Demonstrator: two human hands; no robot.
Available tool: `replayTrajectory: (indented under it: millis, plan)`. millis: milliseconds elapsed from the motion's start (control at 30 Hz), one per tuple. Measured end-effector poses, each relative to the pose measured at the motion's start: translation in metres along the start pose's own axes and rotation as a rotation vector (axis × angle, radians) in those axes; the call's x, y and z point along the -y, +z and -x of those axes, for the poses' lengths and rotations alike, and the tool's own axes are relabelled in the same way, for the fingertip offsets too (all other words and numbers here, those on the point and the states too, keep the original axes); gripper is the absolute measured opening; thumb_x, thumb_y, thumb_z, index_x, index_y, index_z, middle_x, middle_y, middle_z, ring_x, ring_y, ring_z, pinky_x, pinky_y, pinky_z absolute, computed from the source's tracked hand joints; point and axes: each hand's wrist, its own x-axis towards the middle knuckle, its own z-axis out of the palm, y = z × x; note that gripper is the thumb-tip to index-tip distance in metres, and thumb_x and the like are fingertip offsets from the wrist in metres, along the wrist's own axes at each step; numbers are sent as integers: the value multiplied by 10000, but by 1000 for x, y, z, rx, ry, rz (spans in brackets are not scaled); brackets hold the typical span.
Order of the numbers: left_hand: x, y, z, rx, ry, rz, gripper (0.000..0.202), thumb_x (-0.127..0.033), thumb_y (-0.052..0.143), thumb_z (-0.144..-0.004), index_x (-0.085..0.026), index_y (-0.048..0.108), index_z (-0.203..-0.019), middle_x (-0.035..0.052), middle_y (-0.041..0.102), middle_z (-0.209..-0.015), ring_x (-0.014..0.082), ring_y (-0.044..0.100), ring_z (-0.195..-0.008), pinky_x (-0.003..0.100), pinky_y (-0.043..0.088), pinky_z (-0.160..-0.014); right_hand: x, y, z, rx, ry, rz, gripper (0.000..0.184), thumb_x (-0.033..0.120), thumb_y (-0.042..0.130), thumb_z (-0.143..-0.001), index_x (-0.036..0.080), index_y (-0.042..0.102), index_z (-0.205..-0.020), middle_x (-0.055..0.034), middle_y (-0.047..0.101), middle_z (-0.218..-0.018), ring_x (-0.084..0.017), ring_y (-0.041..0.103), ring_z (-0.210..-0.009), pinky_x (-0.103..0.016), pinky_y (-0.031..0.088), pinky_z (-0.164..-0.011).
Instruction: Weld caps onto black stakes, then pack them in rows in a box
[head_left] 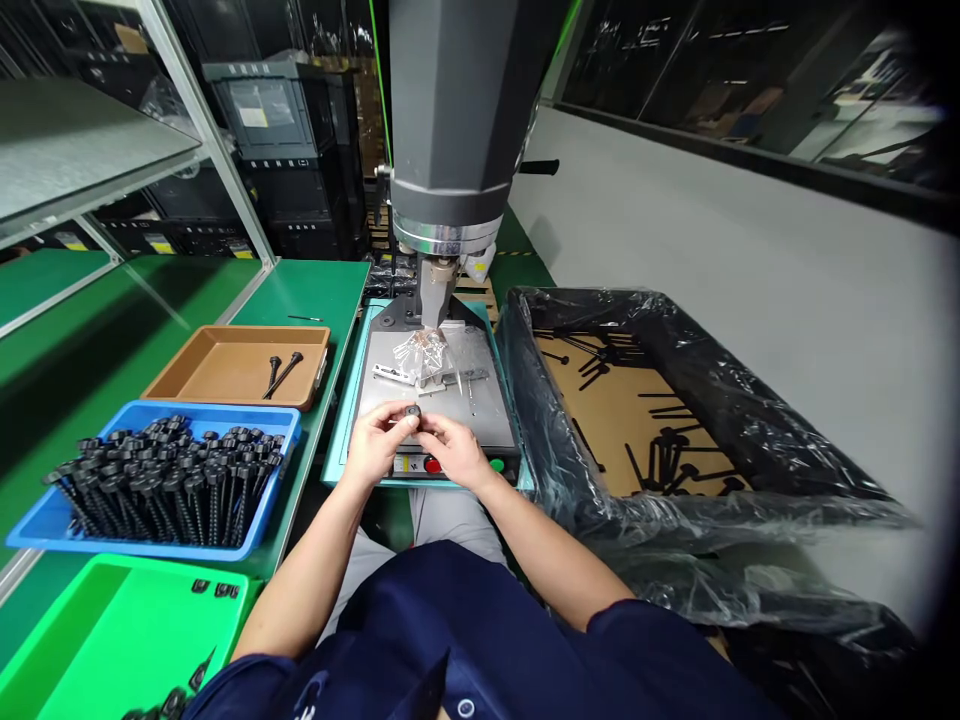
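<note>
A small black part (412,411) with a rounded top is pinched between the fingertips of both hands. My left hand (375,440) grips it from the left, thumb and forefinger closed on it. From the right, my right hand (453,450) meets it with its fingers closed; the fingers hide most of the part. Both hands are over the front edge of the machine's metal base plate (360,400). Just beyond them stands a fixture wrapped in clear plastic (424,355), under the machine's metal tip (435,290). A red button (433,465) and a green button (497,466) sit below my hands.
The grey machine head (454,110) rises in front. At left are a brown tray (217,335) with two black stems, a blue tray (180,549) packed with ribbed black stems, and a green tray (90,620) with small black parts. A plastic-lined box (637,305) holds black pieces at right.
</note>
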Motion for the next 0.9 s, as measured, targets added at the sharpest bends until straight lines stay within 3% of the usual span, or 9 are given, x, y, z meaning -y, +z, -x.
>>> replayTrajectory:
  millis: [100,200,400,733,900]
  plan:
    - [2,-2,-1,-61,-99,99,381,-437,821,-708,-180,774,-985,39,714,-838,132,591,-676,294,509,-679,5,3,7,128,117,-19,337,467,606,-923,177,704,-1064,-57,741,-907,-162,690,-759,-264,559,-631]
    - [7,-3,-2,-103,-170,195,407,-457,835,-685,-173,776,-971,50,727,-874,122,599,-695,277,506,-686,4,9,12,186,197,-178,362,517,652,-887,162,700,-932,-64,739,-854,-144,672,-686,-226,509,-535]
    - [7,-1,3,-47,-298,363,481,-394,886,-615,-162,751,-1014,77,738,-894,123,625,-688,250,487,-608,0,21,19,179,278,-447,449,580,740,-812,155,676,-944,-67,730,-813,-141,666,-641,-204,460,-472]
    - [3,-1,8,-43,-271,327,439,-345,860,-649,-169,743,-1034,70,734,-885,122,602,-663,235,453,-542,2,24,21,172,279,-470,447,573,743,-819,153,661,-949,-61,719,-808,-138,657,-648,-212,457,-501]
    - [1,0,9,-30,-260,319,422,-340,857,-647,-171,750,-1018,67,738,-865,141,626,-694,252,475,-580,1,23,20,160,269,-451,425,559,763,-804,159,651,-897,-49,712,-788,-139,653,-653,-216,463,-505]
